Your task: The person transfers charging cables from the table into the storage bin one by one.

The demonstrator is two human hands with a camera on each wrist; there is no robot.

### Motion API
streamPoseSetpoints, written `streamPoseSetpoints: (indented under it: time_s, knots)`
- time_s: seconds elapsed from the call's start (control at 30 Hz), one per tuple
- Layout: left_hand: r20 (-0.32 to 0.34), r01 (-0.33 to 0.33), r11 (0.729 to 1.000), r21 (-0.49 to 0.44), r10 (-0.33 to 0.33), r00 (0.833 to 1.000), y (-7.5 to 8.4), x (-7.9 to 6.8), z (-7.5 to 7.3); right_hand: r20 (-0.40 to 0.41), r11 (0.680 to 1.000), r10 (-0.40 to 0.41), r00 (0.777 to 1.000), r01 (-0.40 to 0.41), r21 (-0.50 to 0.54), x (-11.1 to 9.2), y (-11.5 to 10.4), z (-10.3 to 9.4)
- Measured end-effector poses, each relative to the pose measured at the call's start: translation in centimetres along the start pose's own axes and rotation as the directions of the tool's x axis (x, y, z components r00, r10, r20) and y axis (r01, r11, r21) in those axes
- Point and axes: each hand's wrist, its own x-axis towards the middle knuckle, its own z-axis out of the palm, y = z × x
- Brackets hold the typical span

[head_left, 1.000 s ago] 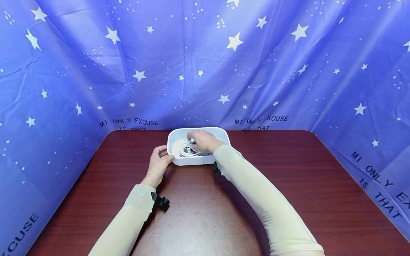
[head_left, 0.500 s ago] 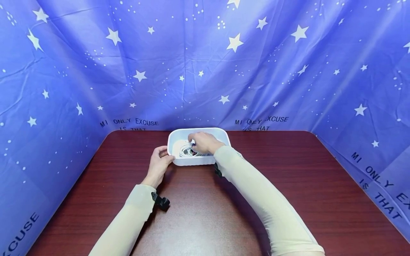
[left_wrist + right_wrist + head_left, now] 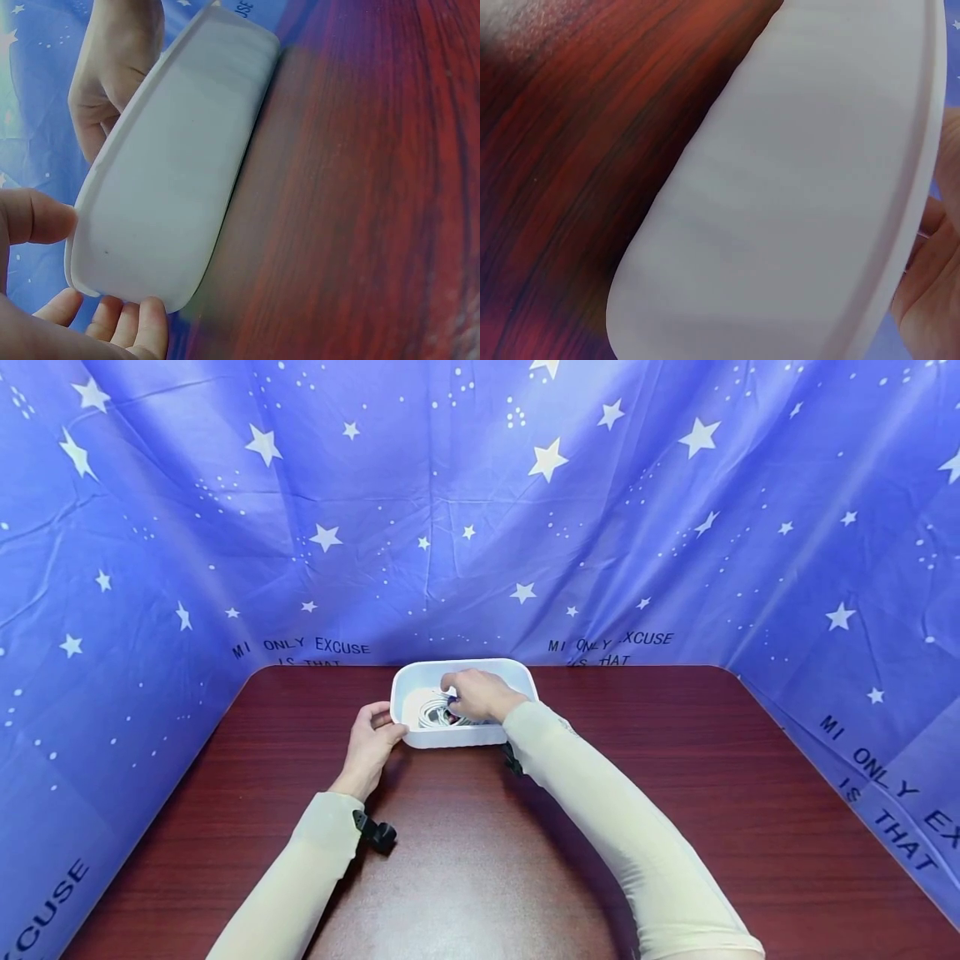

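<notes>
A white rectangular plastic bin (image 3: 457, 738) stands near the far edge of the table. My left hand (image 3: 371, 747) holds its left end. In the left wrist view, the thumb (image 3: 43, 216) touches the rim and the fingers lie against the end wall. My right hand (image 3: 480, 692) reaches down inside the bin with bent fingers, over a coiled white cable (image 3: 430, 713). Something small, dark and reddish shows beside the coil, too small to name. The right fingertips are hidden, so what they grip cannot be told. The bin wall (image 3: 780, 187) covers most of the right wrist view.
The dark red wood-grain table (image 3: 450, 843) extends on both sides of the bin and in front of it. A blue curtain (image 3: 427, 527) with white stars hangs close behind the bin and along both sides.
Both hands and the bin stay almost in place. Inside the bin, the right hand has shifted very slightly, and a little more of the reddish spot beside the coil shows.
</notes>
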Motion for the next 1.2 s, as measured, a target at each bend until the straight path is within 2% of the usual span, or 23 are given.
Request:
streamPoseSetpoints:
  time_s: [0.27, 0.47, 0.67, 0.97, 1.07, 1.13, 1.2]
  knots:
    - [0.01, -0.003, 1.0, -0.002, 0.004, 1.0, 0.1, 0.1, 0.2, -0.017, 0.999, 0.007, 1.0, -0.007, 0.04, -1.0, 0.1, -0.4]
    - [0.016, 0.001, 1.0, -0.008, -0.001, 1.0, 0.0, 0.2, 0.4, -0.046, 0.998, 0.029, 0.999, -0.027, 0.059, -2.5, -0.5, -0.9]
    - [0.025, 0.0, 1.0, -0.001, 0.0, 1.0, 0.2, 0.1, 0.4, -0.103, 0.994, 0.038, 0.994, -0.028, 0.101, -4.4, -1.3, -1.1]
    - [0.039, 0.0, 1.0, 0.02, -0.001, 0.999, 0.7, 0.0, -0.5, -0.199, 0.986, 0.025, 0.98, 0.008, 0.165, -7.1, -1.9, -1.5]
    - [0.03, -0.027, 0.998, 0.062, 0.026, 0.999, 0.9, -0.1, -0.7, -0.241, 0.987, 0.017, 0.97, 0.022, 0.157, -8.0, -1.5, -1.6]
    - [0.028, -0.075, 0.991, 0.114, 0.072, 0.997, 1.1, -0.2, -0.9, -0.272, 0.99, 0.021, 0.962, 0.018, 0.14, -8.6, -1.2, -1.5]
    - [0.032, -0.146, 0.972, 0.186, 0.143, 0.989, 1.3, -0.3, -1.1, -0.295, 0.992, 0.03, 0.955, 0.007, 0.123, -9.2, -1.0, -1.4]
